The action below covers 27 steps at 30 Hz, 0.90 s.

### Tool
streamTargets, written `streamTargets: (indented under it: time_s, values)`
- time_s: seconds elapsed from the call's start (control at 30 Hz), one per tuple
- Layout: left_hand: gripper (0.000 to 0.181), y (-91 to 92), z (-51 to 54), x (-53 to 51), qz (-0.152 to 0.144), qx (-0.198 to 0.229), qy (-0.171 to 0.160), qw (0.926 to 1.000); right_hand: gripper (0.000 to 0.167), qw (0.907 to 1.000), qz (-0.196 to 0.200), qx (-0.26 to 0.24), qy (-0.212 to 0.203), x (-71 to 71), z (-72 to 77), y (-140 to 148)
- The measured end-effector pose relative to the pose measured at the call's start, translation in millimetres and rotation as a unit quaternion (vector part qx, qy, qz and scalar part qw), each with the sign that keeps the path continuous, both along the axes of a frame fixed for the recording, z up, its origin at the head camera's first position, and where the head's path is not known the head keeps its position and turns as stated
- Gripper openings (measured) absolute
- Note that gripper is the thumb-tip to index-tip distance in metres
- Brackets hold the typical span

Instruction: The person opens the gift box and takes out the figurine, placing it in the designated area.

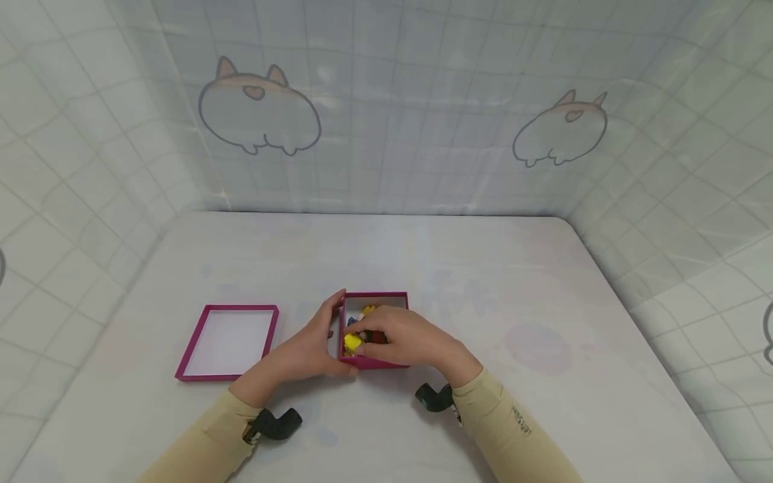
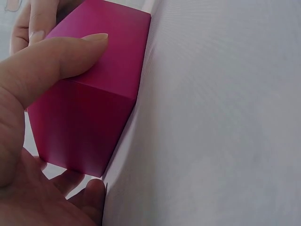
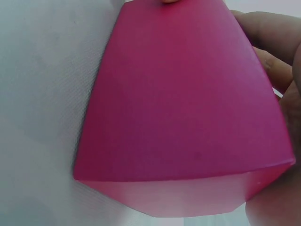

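Note:
A magenta box (image 1: 376, 364) with a pale inside sits on the table, its top open. My left hand (image 1: 308, 345) grips it at the left, with the thumb on the front wall and the other fingers spread around the left and back. In the left wrist view, that thumb presses on the box (image 2: 113, 56). My right hand (image 1: 410, 335) reaches into the box from above. Its thumb and index finger pinch a small yellow toy figure (image 1: 352, 343) at the left side. Other small colourful pieces, red, blue and yellow, lie partly hidden under the right hand.
A square lid (image 1: 226, 378) with a magenta rim and white inside lies on the table left of the box, close to the left forearm. The white table (image 1: 513, 282) meets a curtain (image 1: 386, 134) at the back and sides. Dark curved mounts sit on both wrists.

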<state>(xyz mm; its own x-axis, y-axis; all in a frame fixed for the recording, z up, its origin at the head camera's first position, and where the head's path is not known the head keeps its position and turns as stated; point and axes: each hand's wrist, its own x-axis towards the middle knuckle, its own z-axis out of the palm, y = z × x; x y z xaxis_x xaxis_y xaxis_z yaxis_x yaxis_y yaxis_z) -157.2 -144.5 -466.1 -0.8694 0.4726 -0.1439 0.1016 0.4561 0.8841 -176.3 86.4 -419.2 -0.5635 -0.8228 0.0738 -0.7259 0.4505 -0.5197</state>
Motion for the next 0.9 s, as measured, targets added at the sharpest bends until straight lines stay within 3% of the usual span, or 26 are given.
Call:
streamTargets:
  time_s: [0.4, 0.7, 0.9]
  values:
    - [0.133, -0.8, 3.8, 0.4, -0.003, 0.007, -0.013, 0.9999, 0.039, 0.9934, -0.031, -0.051, -0.098, -0.3, 7.0, 6.8]
    - [0.134, -1.4, 1.4, -1.1, 0.003, 0.001, -0.020, 0.9998, 0.038, 0.9894, -0.020, -0.091, -0.111, -5.3, 5.1, 8.8]
    - [0.134, -1.2, -0.6, -1.8, 0.004, -0.003, -0.016, 0.9999, 0.036, 0.9864, -0.037, -0.099, -0.126, -5.4, 8.2, 8.8]
